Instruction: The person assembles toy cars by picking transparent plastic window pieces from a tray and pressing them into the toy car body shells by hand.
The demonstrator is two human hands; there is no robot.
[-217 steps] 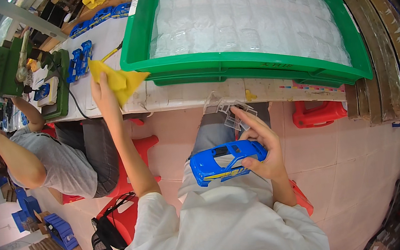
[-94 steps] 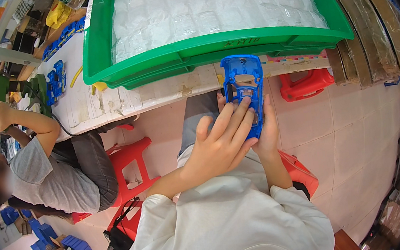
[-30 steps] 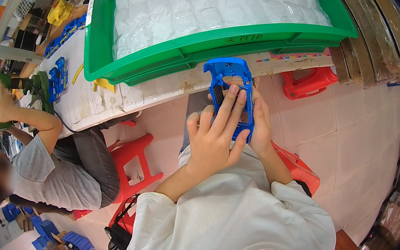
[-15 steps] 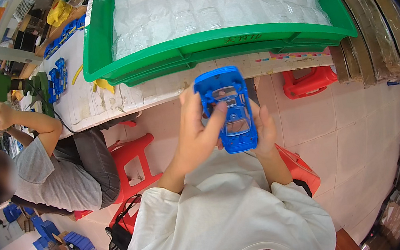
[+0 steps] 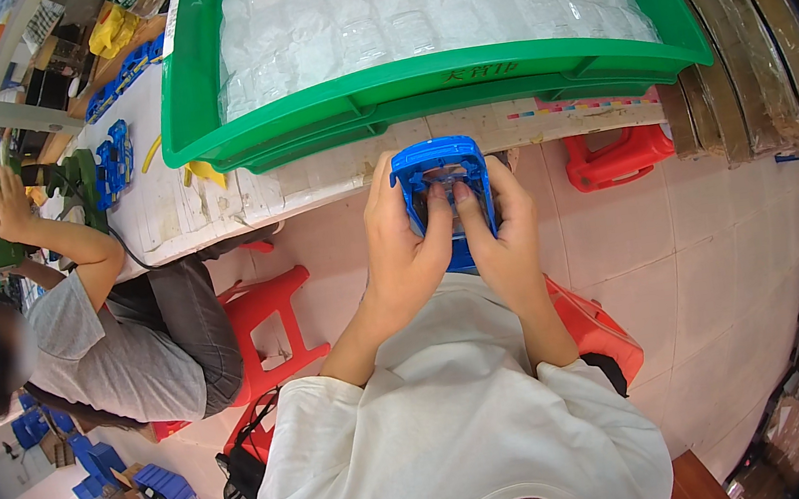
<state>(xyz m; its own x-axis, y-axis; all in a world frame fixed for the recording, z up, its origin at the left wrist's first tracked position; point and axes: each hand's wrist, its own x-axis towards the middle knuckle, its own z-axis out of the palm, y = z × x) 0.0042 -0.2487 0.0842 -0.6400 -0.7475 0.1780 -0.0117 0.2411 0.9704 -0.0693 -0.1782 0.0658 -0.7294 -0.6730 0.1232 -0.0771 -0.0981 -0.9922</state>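
Blue toy car shell (image 5: 440, 173) is gripped at frame centre by left hand (image 5: 405, 249) and right hand (image 5: 509, 240), thumbs pressed into its hollow, just below the green crate (image 5: 418, 80) on the white table (image 5: 212, 203)

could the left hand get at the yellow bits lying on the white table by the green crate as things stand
Probably not yet: the left hand is wrapped around the blue plastic toy car shell. The yellow pieces lie uncovered on the white table, beside the green plastic crate.
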